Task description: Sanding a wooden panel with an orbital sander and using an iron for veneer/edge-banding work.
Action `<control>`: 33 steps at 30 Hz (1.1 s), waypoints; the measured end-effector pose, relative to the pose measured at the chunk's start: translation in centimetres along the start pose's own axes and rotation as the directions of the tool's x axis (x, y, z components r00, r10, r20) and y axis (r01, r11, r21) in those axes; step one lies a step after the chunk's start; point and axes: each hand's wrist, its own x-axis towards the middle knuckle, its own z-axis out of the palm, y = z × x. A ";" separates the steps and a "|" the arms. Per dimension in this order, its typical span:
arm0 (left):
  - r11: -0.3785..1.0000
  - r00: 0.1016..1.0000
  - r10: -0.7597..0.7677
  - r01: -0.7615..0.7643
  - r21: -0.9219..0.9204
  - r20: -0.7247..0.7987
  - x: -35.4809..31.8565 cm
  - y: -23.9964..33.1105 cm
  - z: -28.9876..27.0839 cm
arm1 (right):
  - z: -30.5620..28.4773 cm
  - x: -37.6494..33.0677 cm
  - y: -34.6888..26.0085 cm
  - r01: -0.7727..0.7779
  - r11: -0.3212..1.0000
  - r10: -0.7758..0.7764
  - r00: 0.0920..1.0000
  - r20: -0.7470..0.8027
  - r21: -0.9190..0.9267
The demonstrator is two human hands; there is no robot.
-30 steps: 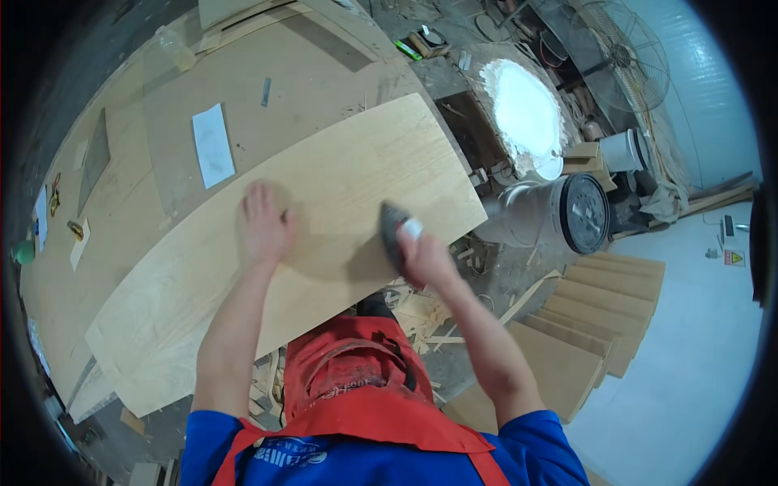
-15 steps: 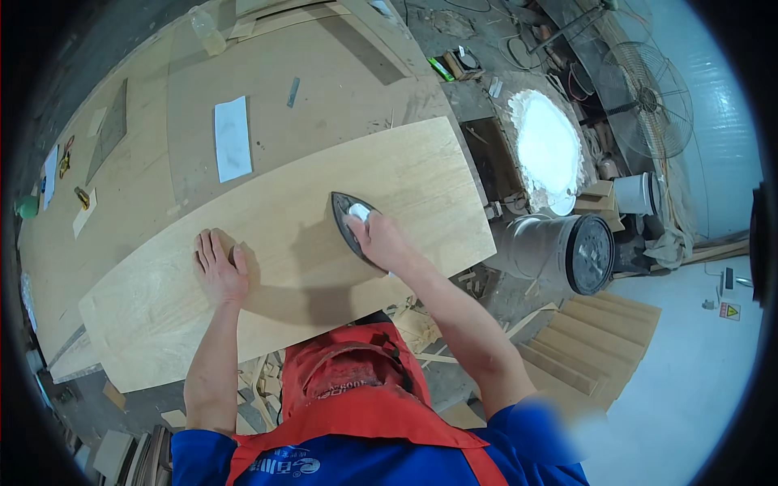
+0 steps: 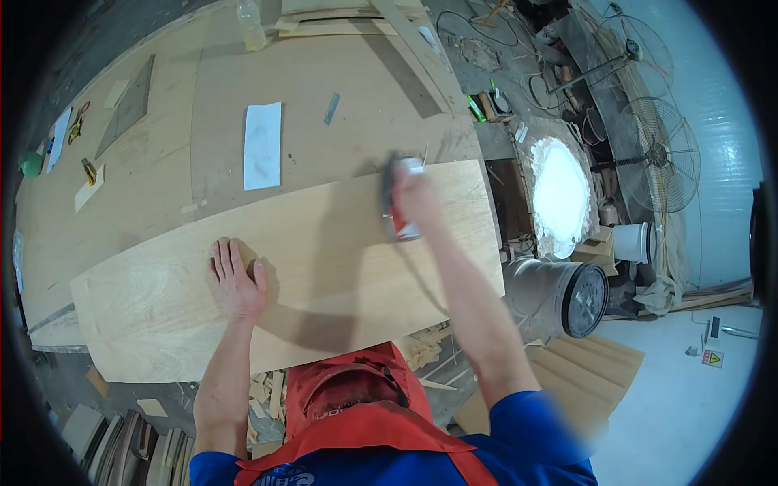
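Note:
A long pale wooden board [image 3: 340, 275] with a curved far edge lies across the workbench in front of me. My left hand [image 3: 241, 285] presses flat on its left half, fingers spread. Wrapped round the handle of a clothes iron [image 3: 399, 215] is my right hand [image 3: 416, 198], at the board's far edge right of the middle. Motion smears both the iron and this hand. The iron's cord [image 3: 419, 278] trails back toward my right forearm. Whether the soleplate touches the board, I cannot tell.
On the workbench [image 3: 219, 73] beyond lie a white sheet [image 3: 262, 146], a small grey strip [image 3: 331, 108] and a utility knife [image 3: 88, 170]. To the right stand a lidded bucket [image 3: 559, 296], a white-topped stand [image 3: 559, 194] and a fan [image 3: 656, 154]. Folded cardboard [image 3: 571, 373] leans below.
My right hand has carried the iron away from me and a little right, to the board's far edge. My left hand stays flat on the board. The whole view has shifted slightly.

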 end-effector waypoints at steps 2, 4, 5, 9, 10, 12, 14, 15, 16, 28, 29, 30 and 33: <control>1.000 1.000 0.014 -0.014 -0.007 -0.013 0.6 0.9 0.3 | 3.1 -2.8 -4.5 0.184 0.982 -0.187 0.969 0.164 0.030; 0.999 0.999 0.038 -0.038 -0.005 -0.013 0.8 1.2 0.5 | 5.4 -3.6 -7.8 0.339 0.939 -0.340 0.896 0.285 0.053; 0.999 0.999 0.041 -0.041 0.001 -0.012 0.7 1.0 0.6 | 5.4 -3.7 -8.9 0.404 0.913 -0.400 0.851 0.341 0.063; 0.999 0.999 0.048 -0.048 0.007 -0.023 0.7 0.7 1.6 | 3.3 3.2 -7.9 0.566 0.820 -0.452 0.733 0.508 -0.086; 0.999 0.999 0.041 -0.041 0.015 -0.017 0.4 0.1 1.0 | 1.2 5.4 -7.1 0.634 0.762 -0.454 0.670 0.587 -0.134; 0.999 0.999 0.034 -0.034 0.015 -0.018 0.3 -0.1 0.3 | -2.6 9.9 -2.7 0.545 0.807 -0.336 0.739 0.584 -0.225; 0.999 0.999 0.033 -0.033 0.007 -0.011 0.5 0.2 0.3 | -7.0 13.9 3.9 0.601 0.549 -0.428 0.799 0.422 -0.581; 0.999 0.999 0.050 -0.050 -0.017 -0.012 1.2 1.2 1.0 | -10.4 17.1 8.6 0.492 0.654 -0.292 0.865 0.409 -0.574; 0.999 0.999 0.046 -0.046 -0.017 -0.007 1.1 1.1 0.9 | -12.4 18.7 10.0 0.354 0.559 -0.138 0.932 0.336 -0.750; 0.993 1.000 0.020 -0.017 -0.120 0.023 0.8 0.1 0.3 | 3.2 7.8 -0.7 0.156 0.983 -0.163 0.984 -0.078 -0.094; 0.996 1.000 -0.017 0.019 -0.083 0.020 -0.1 -2.3 0.1 | 6.6 2.6 -7.9 0.285 0.916 -0.294 0.956 0.012 -0.281; 0.989 1.000 0.027 -0.025 -0.148 0.012 0.7 -1.8 0.6 | 8.5 2.0 -8.8 0.412 0.851 -0.390 0.911 0.135 -0.326; 0.970 0.997 0.076 -0.072 -0.231 0.008 0.7 -2.4 1.0 | 15.2 -4.5 -16.5 0.398 0.916 -0.377 0.897 0.230 -0.047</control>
